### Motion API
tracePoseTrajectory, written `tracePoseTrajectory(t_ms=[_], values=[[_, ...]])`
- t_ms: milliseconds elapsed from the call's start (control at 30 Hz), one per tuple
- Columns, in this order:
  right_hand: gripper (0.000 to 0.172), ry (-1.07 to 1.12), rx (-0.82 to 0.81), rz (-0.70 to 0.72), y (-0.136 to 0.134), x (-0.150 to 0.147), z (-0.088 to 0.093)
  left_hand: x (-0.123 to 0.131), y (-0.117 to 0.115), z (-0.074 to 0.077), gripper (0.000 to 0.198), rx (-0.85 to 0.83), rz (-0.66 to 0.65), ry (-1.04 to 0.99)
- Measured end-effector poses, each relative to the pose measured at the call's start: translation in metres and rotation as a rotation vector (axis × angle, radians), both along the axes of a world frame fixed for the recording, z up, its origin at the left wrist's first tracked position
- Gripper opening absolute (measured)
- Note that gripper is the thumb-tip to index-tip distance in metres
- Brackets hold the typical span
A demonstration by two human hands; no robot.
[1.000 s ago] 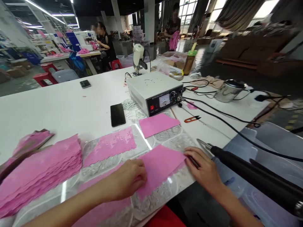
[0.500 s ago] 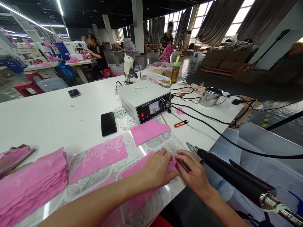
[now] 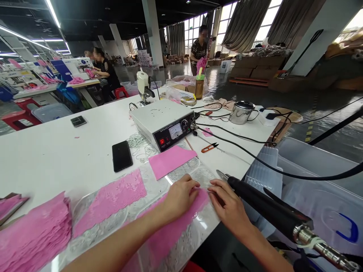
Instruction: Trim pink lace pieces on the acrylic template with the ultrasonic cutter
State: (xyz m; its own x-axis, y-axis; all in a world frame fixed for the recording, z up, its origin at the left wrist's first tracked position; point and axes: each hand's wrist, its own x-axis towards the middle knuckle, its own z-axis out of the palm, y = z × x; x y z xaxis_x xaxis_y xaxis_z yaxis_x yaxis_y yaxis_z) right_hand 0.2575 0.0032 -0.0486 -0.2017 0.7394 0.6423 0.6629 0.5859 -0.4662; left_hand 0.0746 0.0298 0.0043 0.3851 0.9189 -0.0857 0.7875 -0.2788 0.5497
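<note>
Control box [image 3: 163,117], panel lettering [image 3: 169,127] too blurred

Pink fabric [image 3: 171,234], floral-patterned pink lace [image 3: 115,200], white table [image 3: 56,158], orange-and-black snips [image 3: 209,147]

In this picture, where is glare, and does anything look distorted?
Head view: white glare streaks on the patterned mat, one near the left hand; head view: the windows look washed out; head view: the pale pillar leans, perhaps from lens distortion.

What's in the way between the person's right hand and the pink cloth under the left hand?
Nothing that I can see. The right hand is right by the right end of the pink fabric piece; whether they touch is hard to tell. The black-handled tool is on the right hand's other side.
</note>
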Motion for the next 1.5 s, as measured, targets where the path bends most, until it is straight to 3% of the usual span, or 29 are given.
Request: tracePoseTrajectory(t_ms=[367,667,867,1067,1167,1300,1400,1500], values=[[0.015,0.018,-0.102,-0.004,-0.002,-0.001,-0.004,0.007,0.012,-0.008,0.016,0.008,-0.052,-0.068],[0.015,0.099,-0.279,-0.003,0.002,-0.001,0.007,-0.004,0.011,-0.02,0.021,0.088,-0.106,-0.22],[0.015,0.11,-0.37,0.009,0.003,-0.003,0.013,-0.008,0.006,-0.019,0.021,0.106,-0.131,-0.313],[0.011,0.082,-0.329,-0.003,0.001,-0.004,0.011,-0.014,0.002,-0.012,0.017,0.092,-0.1,-0.396],[0.012,0.053,-0.292,-0.007,0.001,-0.003,0.006,-0.031,-0.007,-0.002,0.013,0.067,-0.04,-0.45],[0.011,0.03,-0.242,-0.018,-0.003,0.003,0.0,-0.071,-0.035,0.02,0.009,-0.038,0.115,-0.544],[0.013,0.035,-0.148,0.012,-0.01,0.001,0.007,-0.103,-0.063,0.032,0.013,-0.137,0.246,-0.63],[0.014,0.013,-0.066,0.162,-0.02,-0.019,0.022,-0.128,-0.087,0.036,0.023,-0.183,0.354,-0.715]])
